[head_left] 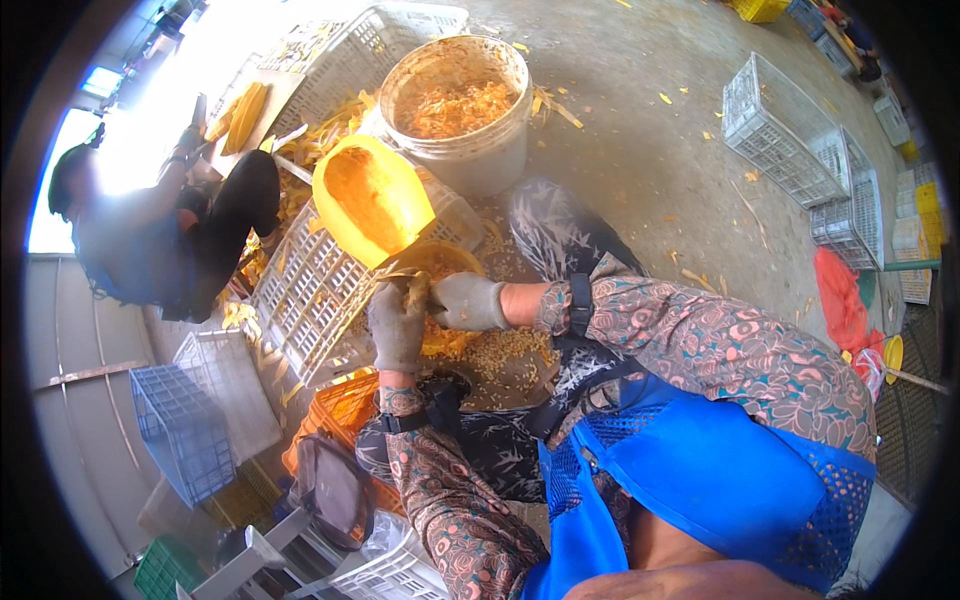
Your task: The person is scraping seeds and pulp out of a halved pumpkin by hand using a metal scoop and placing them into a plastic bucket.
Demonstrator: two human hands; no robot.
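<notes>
My left hand [397, 322], in a soiled grey knit glove, is closed around a dirty object [411, 281] whose kind I cannot make out. My right hand [470, 301], gloved alike, meets it from the right; what its curled fingers hold is hidden. Just beyond them, a hollowed piece of peeled orange pumpkin [373, 199] rests near the corner of an upturned white plastic crate [315, 292]. Below my hands lie a yellowish basin [442, 257] with orange pulp and many pale seeds [517, 356]. A white bucket [480, 161] of orange scraps stands behind.
A co-worker [150, 232] sits at the left beside peeled pieces [246, 118] on a board. An orange crate [337, 412], a blue crate [184, 435] and a grey bag [334, 487] stand lower left. White crates [787, 135] and red netting [840, 300] are at the right.
</notes>
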